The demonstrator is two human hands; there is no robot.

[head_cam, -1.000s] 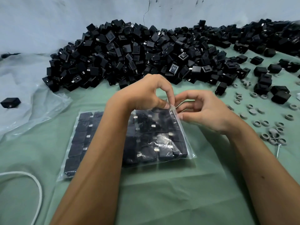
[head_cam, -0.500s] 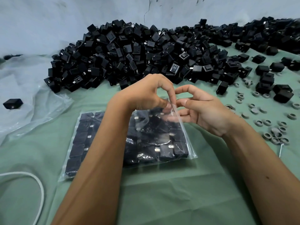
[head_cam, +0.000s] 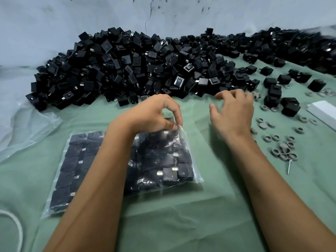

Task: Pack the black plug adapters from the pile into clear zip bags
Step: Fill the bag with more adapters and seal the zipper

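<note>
Pinching top right corner of filled zip bag (head_cam: 163, 160) at frame centre with left hand (head_cam: 154, 115), likely steadying its mouth. Hovering right hand (head_cam: 234, 113), fingers spread, empty, near plug adapter pile (head_cam: 136, 70) across upper frame, probably fetching more.

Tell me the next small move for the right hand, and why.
Probably reach on to the pile of black plug adapters and pick one up. The right hand hovers open just before it, holding nothing, while the left hand pinches the clear zip bag at its top corner.
</note>
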